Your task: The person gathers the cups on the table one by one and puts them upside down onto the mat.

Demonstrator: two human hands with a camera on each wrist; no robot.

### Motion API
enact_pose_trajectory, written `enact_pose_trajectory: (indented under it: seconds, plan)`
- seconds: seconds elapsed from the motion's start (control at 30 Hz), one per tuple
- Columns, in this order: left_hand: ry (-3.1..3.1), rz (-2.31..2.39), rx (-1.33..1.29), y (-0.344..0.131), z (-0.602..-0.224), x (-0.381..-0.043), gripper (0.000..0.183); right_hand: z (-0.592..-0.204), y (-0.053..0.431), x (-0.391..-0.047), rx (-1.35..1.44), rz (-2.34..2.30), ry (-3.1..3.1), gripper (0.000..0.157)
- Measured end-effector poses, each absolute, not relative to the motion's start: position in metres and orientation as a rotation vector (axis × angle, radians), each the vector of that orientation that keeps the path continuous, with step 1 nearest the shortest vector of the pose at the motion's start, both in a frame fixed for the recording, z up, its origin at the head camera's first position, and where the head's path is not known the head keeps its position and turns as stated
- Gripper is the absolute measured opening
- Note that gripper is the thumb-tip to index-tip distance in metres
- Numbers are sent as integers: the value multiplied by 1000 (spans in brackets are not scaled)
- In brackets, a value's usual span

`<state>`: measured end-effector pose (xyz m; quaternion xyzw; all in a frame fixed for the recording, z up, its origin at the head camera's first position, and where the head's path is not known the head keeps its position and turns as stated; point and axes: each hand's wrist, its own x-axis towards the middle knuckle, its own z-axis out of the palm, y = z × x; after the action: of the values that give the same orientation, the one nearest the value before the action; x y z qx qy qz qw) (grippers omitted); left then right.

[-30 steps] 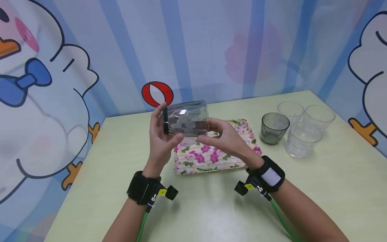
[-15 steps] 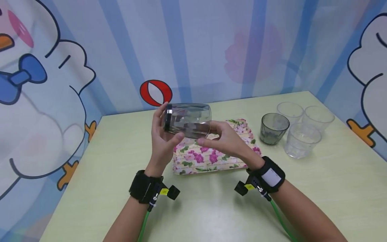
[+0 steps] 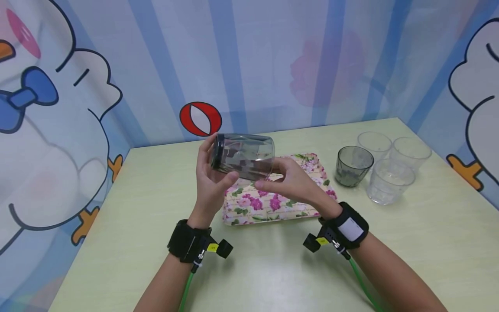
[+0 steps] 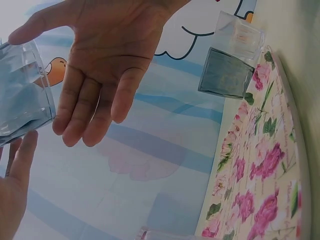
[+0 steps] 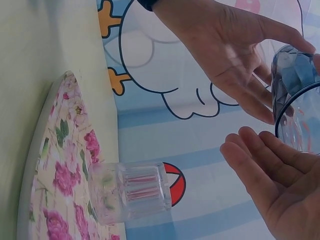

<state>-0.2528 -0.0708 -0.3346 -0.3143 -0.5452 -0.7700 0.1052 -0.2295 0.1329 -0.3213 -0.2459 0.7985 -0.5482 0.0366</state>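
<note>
Smoked tumbler (image 3: pixel 247 156), held nearly sideways above the worktop (image 3: pixel 156 186), left hand (image 3: pixel 208 186) gripping its dark end, right hand (image 3: pixel 292 180) pinching the opposite end, is probably light, stiff, slippery and fragile, best cradled around its wall.

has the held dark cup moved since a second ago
Yes: in the head view, the held dark cup has shifted slightly right and down against the printed red ball.
</note>
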Motion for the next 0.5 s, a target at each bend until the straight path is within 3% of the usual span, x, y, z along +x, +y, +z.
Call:
enact_pose_trajectory:
  seconds: [0.27, 0.5]
  plan:
    - [-1595, -2260, -932, -71, -333, -251, 83, -316, 136, -230, -766, -1638, 2447, 71]
    - [-1584, -2264, -902, -72, -333, -252, 83, -294, 149, -228, -797, -1438, 2653, 96]
